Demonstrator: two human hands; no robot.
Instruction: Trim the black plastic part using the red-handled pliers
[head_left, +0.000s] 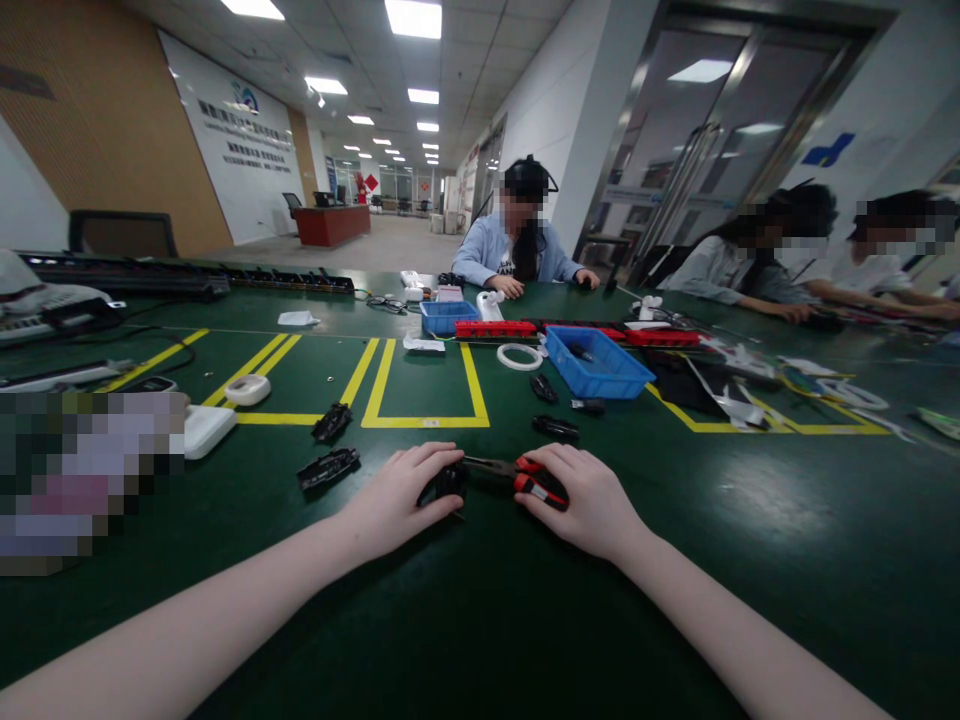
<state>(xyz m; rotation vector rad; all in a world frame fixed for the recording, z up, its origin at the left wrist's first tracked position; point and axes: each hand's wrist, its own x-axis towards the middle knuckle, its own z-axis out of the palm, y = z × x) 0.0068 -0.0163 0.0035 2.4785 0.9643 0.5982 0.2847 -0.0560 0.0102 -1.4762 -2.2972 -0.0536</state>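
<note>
My left hand [397,495] is closed over a small black plastic part [444,484] resting on the green table [480,600]. My right hand [589,495] grips the red and black handles of a pair of pliers [525,474]. The pliers' jaws point left and meet the black part between my hands. Two more black plastic parts [330,466] lie just left of my left hand.
A blue bin [596,362], a white tape ring [520,356] and loose black parts [555,427] lie ahead. Yellow lines mark squares on the table. A white box and tape roll [247,389] sit at left. Other people work at the far side and at right.
</note>
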